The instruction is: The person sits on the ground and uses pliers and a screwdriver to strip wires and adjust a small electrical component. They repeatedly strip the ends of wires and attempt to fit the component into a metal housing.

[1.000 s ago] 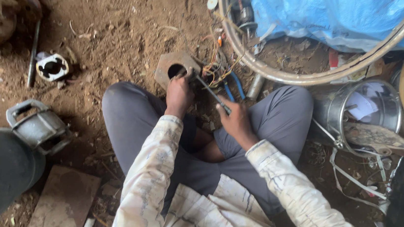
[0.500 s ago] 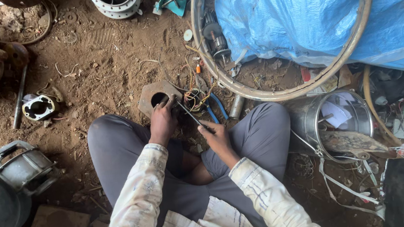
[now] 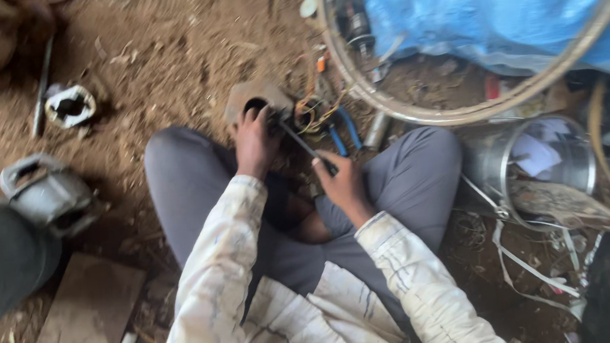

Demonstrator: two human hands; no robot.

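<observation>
I sit cross-legged on dirt in grey trousers and a pale stained jacket. My left hand (image 3: 253,140) grips a rusty square motor housing (image 3: 253,97) with a round hole, standing between my knees. My right hand (image 3: 341,183) holds a slim dark tool (image 3: 301,142), likely a screwdriver, whose tip points up-left into the housing by a tangle of coloured wires (image 3: 314,109). Blue-handled pliers (image 3: 342,132) lie just beyond the wires.
A metal wheel rim (image 3: 418,112) leans over a blue tarp (image 3: 505,7). A metal bucket (image 3: 535,160) stands on the right. At left lie a grey motor casing (image 3: 46,193), a small round part (image 3: 70,106), a rod (image 3: 41,85) and a flat slab (image 3: 84,319).
The view has shifted and blurred; things sit more to the right in the frame. Both hands stay on the housing and tool, with the tool still angled into the housing.
</observation>
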